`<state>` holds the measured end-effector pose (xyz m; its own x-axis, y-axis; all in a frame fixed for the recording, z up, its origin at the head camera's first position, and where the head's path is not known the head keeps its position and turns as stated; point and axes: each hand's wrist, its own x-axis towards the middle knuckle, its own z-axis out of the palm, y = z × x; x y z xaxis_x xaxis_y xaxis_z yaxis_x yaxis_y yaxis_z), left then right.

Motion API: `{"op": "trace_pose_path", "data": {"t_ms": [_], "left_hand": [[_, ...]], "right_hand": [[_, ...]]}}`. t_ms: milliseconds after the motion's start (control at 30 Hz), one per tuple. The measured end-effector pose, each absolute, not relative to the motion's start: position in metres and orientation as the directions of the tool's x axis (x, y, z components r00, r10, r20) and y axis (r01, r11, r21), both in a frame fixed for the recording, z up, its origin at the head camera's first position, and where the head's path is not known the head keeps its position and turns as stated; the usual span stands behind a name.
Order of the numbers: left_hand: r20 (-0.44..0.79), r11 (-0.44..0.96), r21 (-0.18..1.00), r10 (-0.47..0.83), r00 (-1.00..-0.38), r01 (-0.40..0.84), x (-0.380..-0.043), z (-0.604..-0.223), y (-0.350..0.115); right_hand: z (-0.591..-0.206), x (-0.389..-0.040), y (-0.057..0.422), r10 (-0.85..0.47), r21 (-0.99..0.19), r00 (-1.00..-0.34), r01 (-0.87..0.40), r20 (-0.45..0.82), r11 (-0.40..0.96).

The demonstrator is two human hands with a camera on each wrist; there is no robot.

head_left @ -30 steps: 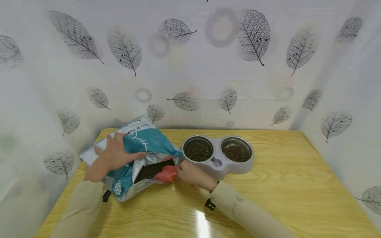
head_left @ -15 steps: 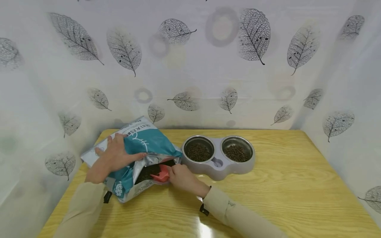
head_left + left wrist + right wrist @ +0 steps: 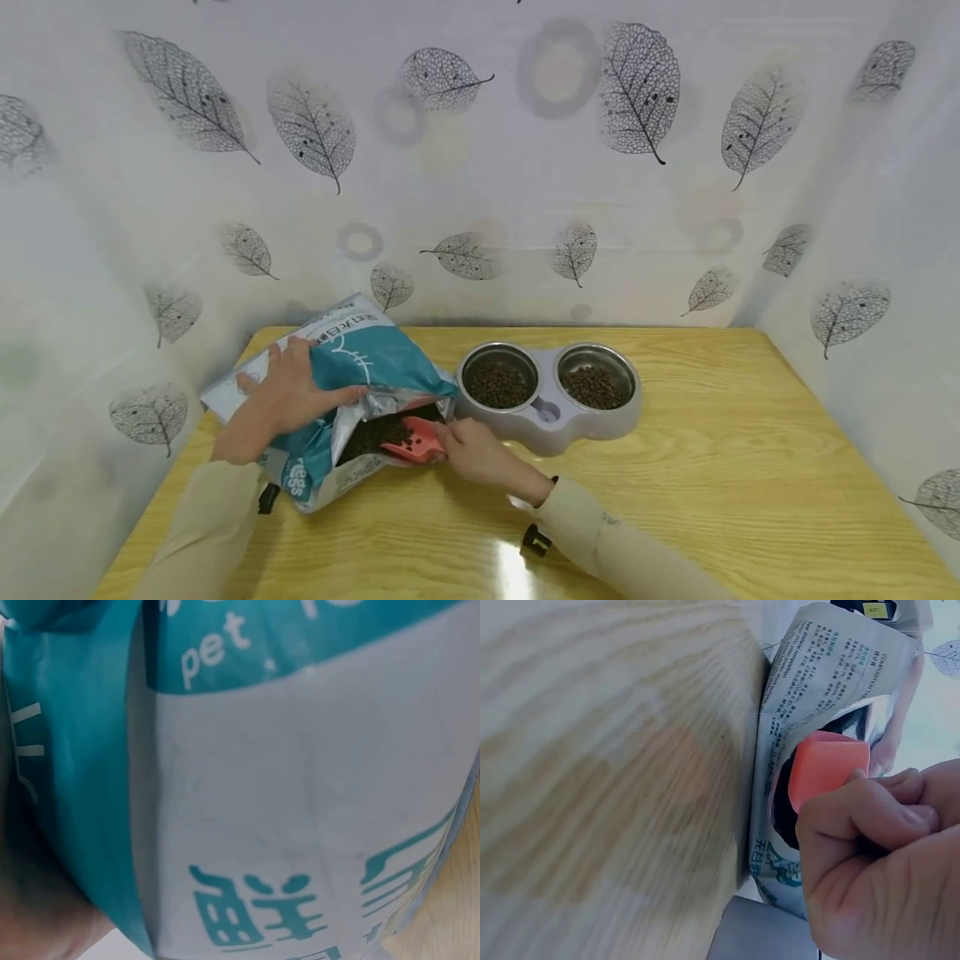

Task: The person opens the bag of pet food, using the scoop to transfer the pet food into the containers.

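Note:
A teal and white pet food bag [image 3: 390, 350] lies on its side with its mouth gaping towards the right. My left hand [image 3: 287, 393] rests on top of it, fingers spread and thumb along the upper edge of the opening. Dark kibble [image 3: 371, 437] shows inside. In the bag's mouth sits a coral-red scoop [image 3: 424, 442] with some kibble in it, and my right hand [image 3: 480, 454] grips its handle. The right wrist view shows curled fingers at the back of the scoop [image 3: 829, 771]; its bowl end is partly hidden there. In the left wrist view, printed bag surface [image 3: 300, 780] fills most of the frame.
Right of the bag stands a pale grey double feeder [image 3: 542, 427] with two steel bowls, the left bowl [image 3: 498, 346] and the right bowl [image 3: 597, 346], each holding kibble. All of this is on a wooden table [image 3: 735, 467] before a leaf-patterned curtain [image 3: 480, 183].
My right hand pushed the scoop leftwards into the bag, then drew it slightly back to the right; kibble now shows in the scoop. The left hand and bag have stayed in place.

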<state>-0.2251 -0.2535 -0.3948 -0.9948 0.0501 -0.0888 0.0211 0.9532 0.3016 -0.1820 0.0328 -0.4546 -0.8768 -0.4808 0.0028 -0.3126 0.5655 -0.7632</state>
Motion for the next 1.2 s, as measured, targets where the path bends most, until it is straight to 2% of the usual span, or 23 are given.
{"op": "trace_pose_path", "data": {"t_ms": [467,733,1033,1200], "left_hand": [[-0.078,0.949,0.315,0.054,-0.996,0.027,-0.225,-0.397,-0.254],[-0.074,0.950,0.312,0.054,-0.996,0.028,-0.226,-0.397,-0.255],[-0.070,0.949,0.315,0.054,-0.996,0.029,-0.225,-0.398,-0.256],[-0.064,0.948,0.318,0.056,-0.996,0.032,-0.226,-0.399,-0.255]], "right_hand": [[-0.439,-0.169,0.053,-0.466,-0.843,-0.883,-0.208,-0.057,0.497],[-0.439,-0.169,0.057,-0.491,-0.907,-0.871,-0.202,-0.007,0.370],[-0.406,-0.154,0.057,-0.522,-0.940,-0.850,-0.228,0.065,0.254],[-0.407,-0.154,0.058,-0.509,-0.963,-0.859,-0.178,0.053,0.201]]}}
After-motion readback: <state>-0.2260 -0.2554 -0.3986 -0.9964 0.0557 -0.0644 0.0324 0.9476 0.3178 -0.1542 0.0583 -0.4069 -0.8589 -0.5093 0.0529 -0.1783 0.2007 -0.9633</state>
